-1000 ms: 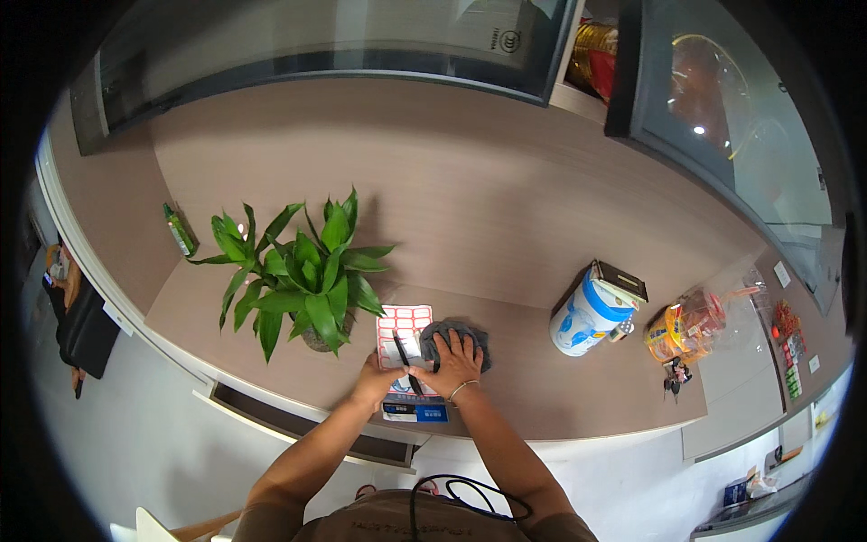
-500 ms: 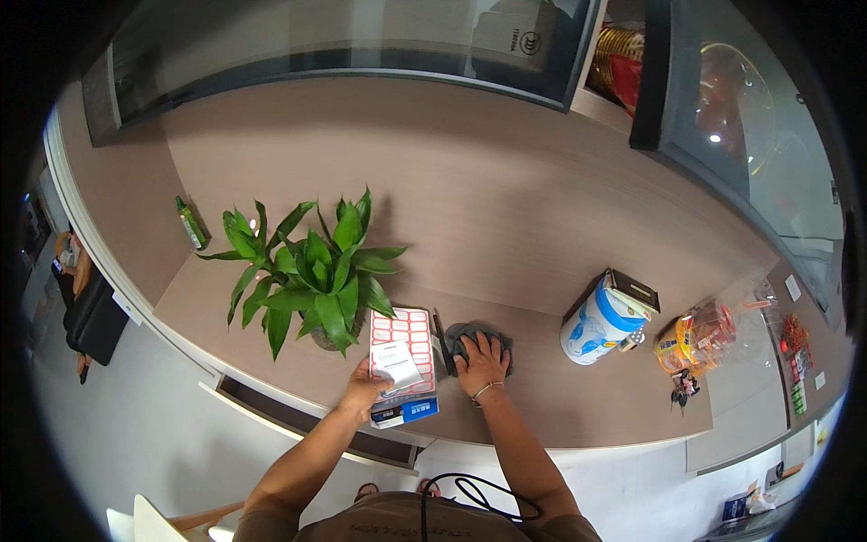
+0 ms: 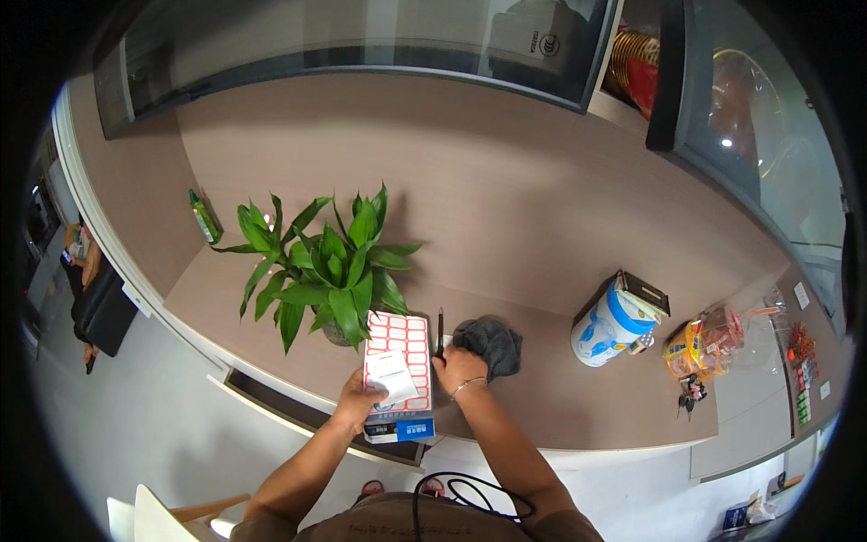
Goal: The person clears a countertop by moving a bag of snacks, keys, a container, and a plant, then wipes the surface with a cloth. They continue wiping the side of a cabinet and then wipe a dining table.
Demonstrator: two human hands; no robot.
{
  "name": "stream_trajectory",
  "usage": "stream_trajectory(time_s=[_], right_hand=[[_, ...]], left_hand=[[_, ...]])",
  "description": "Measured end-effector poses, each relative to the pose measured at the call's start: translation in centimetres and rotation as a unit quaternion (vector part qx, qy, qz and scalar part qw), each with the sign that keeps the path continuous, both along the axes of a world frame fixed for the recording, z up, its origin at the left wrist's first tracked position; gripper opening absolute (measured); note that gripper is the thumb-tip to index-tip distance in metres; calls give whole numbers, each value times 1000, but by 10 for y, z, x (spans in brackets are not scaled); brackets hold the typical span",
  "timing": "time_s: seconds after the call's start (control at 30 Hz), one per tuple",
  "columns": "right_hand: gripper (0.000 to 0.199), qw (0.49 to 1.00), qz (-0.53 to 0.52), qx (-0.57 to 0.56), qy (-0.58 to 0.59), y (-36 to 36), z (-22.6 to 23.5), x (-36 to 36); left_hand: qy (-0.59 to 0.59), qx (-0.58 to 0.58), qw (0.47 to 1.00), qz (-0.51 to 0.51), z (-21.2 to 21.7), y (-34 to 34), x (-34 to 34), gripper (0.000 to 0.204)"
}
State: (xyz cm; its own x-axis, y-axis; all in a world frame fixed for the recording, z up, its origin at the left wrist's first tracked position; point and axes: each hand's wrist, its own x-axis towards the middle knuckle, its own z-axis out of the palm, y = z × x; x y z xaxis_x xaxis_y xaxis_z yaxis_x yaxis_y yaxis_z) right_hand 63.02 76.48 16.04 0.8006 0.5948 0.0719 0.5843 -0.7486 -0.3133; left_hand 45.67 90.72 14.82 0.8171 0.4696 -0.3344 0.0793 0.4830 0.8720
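My left hand (image 3: pixel 359 399) is closed on the left edge of a stack, its thumb on top. The stack has a white slip of paper (image 3: pixel 390 372) over a sheet of red-bordered labels (image 3: pixel 411 336), with a blue-and-white box (image 3: pixel 411 429) showing at its near end. Just right of it, my right hand (image 3: pixel 461 370) has its fingers curled around the lower end of a dark pen (image 3: pixel 441 327); the fingertips are partly hidden. A small white item (image 3: pixel 447 341) shows beside the pen. Touching that hand's far side is a crumpled dark grey cloth (image 3: pixel 492 346).
A leafy potted plant (image 3: pixel 339 266) stands left of the stack, and a green bottle (image 3: pixel 205 217) by the side panel. To the right are a blue-and-white canister (image 3: pixel 610 325), bagged food (image 3: pixel 709 343) and keys (image 3: pixel 692 393). An open drawer (image 3: pixel 289 406) juts out below the counter.
My right hand has left the cloth and moved left to the pen, its fingers closing. The pen has turned straighter. My left hand has shifted the stack slightly left.
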Motion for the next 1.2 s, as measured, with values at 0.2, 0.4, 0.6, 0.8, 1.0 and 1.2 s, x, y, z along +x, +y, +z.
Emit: stream_trajectory(time_s=[0.2, 0.4, 0.6, 0.8, 1.0, 1.2], right_hand=[[32, 996, -50, -10, 78, -2, -7, 6], [36, 981, -94, 92, 144, -32, 11, -1], [34, 980, -117, 117, 108, -78, 1, -4], [35, 971, -117, 141, 155, -102, 15, -14], [35, 958, -70, 182, 208, -85, 25, -36], [38, 954, -37, 188, 230, -83, 35, -44]], left_hand=[[-20, -11, 1000, -17, -7, 2, 3, 50], [-27, -19, 999, -20, -15, 3, 9, 49], [-25, -32, 999, -30, -11, 0, 15, 54], [-59, -62, 995, -50, -8, -11, 16, 54], [-100, -64, 992, -43, -10, -31, 24, 53], [-95, -49, 994, -24, -18, -37, 20, 52]])
